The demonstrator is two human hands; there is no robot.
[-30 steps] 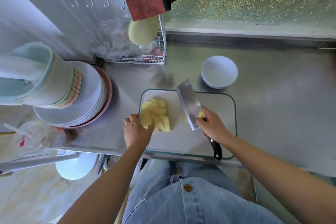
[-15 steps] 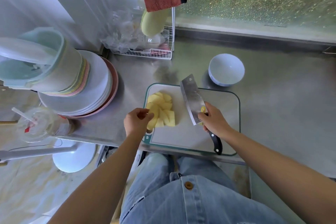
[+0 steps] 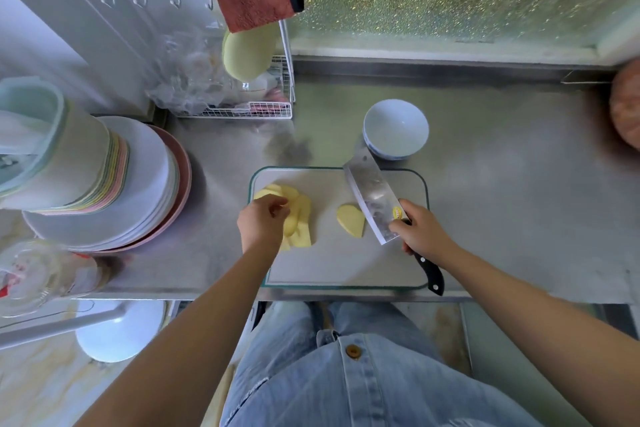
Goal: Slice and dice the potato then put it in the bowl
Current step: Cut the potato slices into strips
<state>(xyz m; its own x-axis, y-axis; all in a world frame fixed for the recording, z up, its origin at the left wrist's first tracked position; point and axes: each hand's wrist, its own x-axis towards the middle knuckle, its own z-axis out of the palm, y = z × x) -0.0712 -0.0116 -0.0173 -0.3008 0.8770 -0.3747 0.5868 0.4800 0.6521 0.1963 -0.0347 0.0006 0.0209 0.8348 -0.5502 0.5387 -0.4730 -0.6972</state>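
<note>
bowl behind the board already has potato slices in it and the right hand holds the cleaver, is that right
Not quite. The head view shows the bowl empty; the slices all lie on the board. The rest holds: the bowl sits behind the board and the right hand holds the cleaver.

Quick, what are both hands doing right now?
Left hand: fingers curled on the potato slices, seemingly pinching one.
Right hand: gripping the knife.
</note>
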